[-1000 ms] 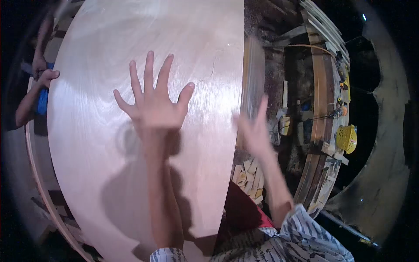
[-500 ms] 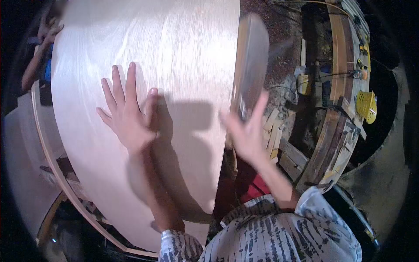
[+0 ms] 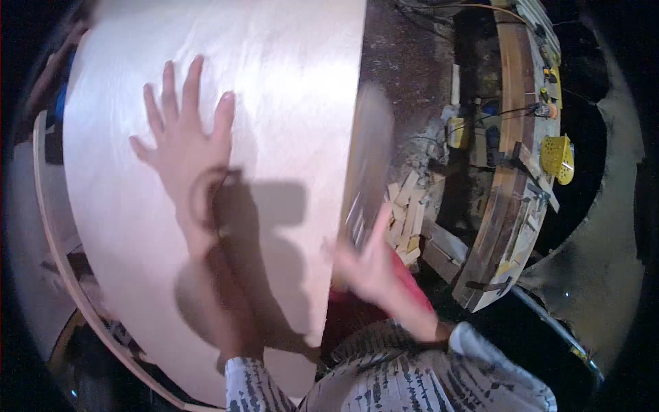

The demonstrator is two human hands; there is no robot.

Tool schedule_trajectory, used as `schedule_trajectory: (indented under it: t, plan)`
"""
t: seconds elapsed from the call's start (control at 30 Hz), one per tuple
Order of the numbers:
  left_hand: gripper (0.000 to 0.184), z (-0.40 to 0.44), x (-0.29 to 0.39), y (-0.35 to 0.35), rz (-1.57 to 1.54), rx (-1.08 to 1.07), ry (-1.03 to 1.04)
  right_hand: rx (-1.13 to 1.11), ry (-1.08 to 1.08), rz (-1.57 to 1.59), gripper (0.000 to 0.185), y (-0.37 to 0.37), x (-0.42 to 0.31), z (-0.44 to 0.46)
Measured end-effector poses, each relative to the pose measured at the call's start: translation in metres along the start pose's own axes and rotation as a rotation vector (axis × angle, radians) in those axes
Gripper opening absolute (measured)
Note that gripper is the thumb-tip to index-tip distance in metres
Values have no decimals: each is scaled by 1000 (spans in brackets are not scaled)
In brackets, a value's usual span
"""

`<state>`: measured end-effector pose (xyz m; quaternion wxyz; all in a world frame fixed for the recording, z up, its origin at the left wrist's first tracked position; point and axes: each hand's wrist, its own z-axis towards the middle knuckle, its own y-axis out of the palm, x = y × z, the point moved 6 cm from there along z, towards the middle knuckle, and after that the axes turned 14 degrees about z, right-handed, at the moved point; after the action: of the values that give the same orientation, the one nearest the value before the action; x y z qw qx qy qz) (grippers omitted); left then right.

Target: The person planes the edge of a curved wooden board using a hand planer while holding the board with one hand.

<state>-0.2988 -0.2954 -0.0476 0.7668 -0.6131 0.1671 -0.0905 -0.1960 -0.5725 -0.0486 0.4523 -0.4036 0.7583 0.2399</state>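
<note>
A large pale plywood sheet (image 3: 288, 75) spreads before me, its straight edge on the right. My left hand (image 3: 182, 144) lies flat on it, fingers spread, casting a dark shadow to the right. My right hand (image 3: 377, 275) is blurred at the sheet's right edge, thumb and fingers in a V around the near part of a long, flat, brownish-grey piece with a rounded far end (image 3: 371, 165). That piece runs along the sheet's edge; motion blur hides its exact kind.
Wood offcuts (image 3: 408, 213) lie on the ground to the right. Beyond them runs a long timber beam (image 3: 511, 82), with a yellow perforated basket (image 3: 557, 158) beside it. A curved wooden strip (image 3: 62, 268) borders the left. Another person's arm (image 3: 55, 69) shows at upper left.
My right hand and the long piece have moved toward my body along the sheet's edge. My left hand stays flat but sits higher in view. The view has shifted slightly.
</note>
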Motion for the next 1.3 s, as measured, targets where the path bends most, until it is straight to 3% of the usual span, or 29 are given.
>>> schedule_trajectory:
  t: [0.03, 0.07, 0.13, 0.2, 0.3, 0.4, 0.53, 0.6, 0.63, 0.73, 0.87, 0.9, 0.97, 1.03, 1.07, 1.1, 1.13, 1.23, 1.27, 1.3]
  plan:
    - [62, 0, 0, -4, -28, -10, 6, -35, -22, -65, 119, 7, 16, -38]
    - [62, 0, 0, -7, -46, -29, 17, -72, 154, 182, 119, 12, 41, -70]
    - [62, 0, -1, -9, -43, -67, 17, -37, 274, 149, 118, 12, 47, -65]
    - [63, 2, -1, -7, -47, -85, 19, 95, -35, -19, 98, -1, 4, 5]
    - [63, 2, -4, 3, 18, -110, 10, 157, -206, 32, 90, -19, -68, 146]
    - [66, 1, -4, 4, -16, -100, 24, 70, 9, 190, 97, -18, -84, 175]
    - [66, 3, -5, 4, 23, -95, 23, 48, -18, 12, 123, -4, -28, 38]
    - [66, 0, -3, 3, 4, -101, 32, -36, -21, 21, 114, 7, 11, -39]
    - [66, 0, -2, 1, -15, -98, 25, 0, -5, 65, 107, 6, 11, -36]
    - [62, 2, -4, 0, -15, -80, 33, 78, -145, -6, 82, -4, -24, 35]
    - [62, -4, -1, 2, -10, -49, 54, 82, -235, 182, 86, -17, -66, 145]
    - [62, -2, 0, 1, -12, -46, 43, 76, -176, 249, 94, -11, -62, 123]
    - [63, -3, 0, 0, -13, -43, 24, 112, -81, -184, 99, -5, -14, 27]
    - [62, -3, 0, 1, -23, -29, 18, -13, 11, 49, 100, 13, 17, -65]
    - [62, -5, -2, 1, -23, -35, 28, -76, 165, 126, 99, 14, 46, -100]
    - [61, -8, -2, 0, -21, -44, 41, -57, 210, 124, 106, 14, 45, -99]
    - [61, -4, -3, -2, -21, -33, 46, -44, 235, 121, 113, 12, 43, -84]
    - [60, -3, -2, -2, 1, -25, 32, 48, -44, -89, 124, -11, 1, 41]
    - [60, -4, 0, -1, -8, -31, 41, 137, -223, -501, 123, -22, -15, 90]
    - [60, -3, 1, -2, -13, -27, 34, 111, -247, -336, 121, -23, -38, 129]
